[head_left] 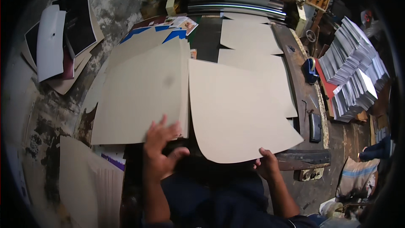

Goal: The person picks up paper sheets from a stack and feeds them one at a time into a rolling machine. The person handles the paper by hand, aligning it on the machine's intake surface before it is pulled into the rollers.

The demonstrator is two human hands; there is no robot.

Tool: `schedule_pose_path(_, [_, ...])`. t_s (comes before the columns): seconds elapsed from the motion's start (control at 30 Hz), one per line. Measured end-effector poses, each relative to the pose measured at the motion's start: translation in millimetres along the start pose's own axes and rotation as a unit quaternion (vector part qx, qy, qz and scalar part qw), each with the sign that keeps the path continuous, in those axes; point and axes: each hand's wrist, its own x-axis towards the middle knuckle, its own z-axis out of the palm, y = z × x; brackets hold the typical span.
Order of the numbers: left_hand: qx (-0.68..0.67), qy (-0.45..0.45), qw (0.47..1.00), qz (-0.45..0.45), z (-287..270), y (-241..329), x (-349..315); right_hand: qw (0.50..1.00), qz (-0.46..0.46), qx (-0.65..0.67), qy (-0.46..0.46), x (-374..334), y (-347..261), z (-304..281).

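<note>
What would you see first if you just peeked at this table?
First, the big tan sheet in the middle, its near edge curling up where the right hand pinches it. Beside it on the left lies a stack of tan sheets, with the left hand open at its near edge. At the far right, piles of white booklets fan out.

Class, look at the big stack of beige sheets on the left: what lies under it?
Blue-and-white printed sheets poke out at the far edge of the beige stack, where the left hand rests. How far they extend underneath is covered.
</note>
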Motion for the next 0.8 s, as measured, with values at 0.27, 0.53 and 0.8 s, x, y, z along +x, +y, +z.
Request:
schedule_pose_path(0.27, [-0.043,0.048,0.988,-0.140,2.0,-41.2,-15.2,0.991,0.087,-0.079,0.067,-54.4,75.9,-39.3])
schedule_pose_path(0.53, [-0.144,0.027,0.964,-0.220,-0.4,-36.4,-11.8,0.990,0.102,-0.081,0.056,-94.7,88.0,-37.4])
schedule_pose_path(0.8, [-0.219,0.109,0.931,-0.273,10.4,-47.8,-11.2,0.994,0.081,-0.047,0.057,-57.4,73.8,-27.0])
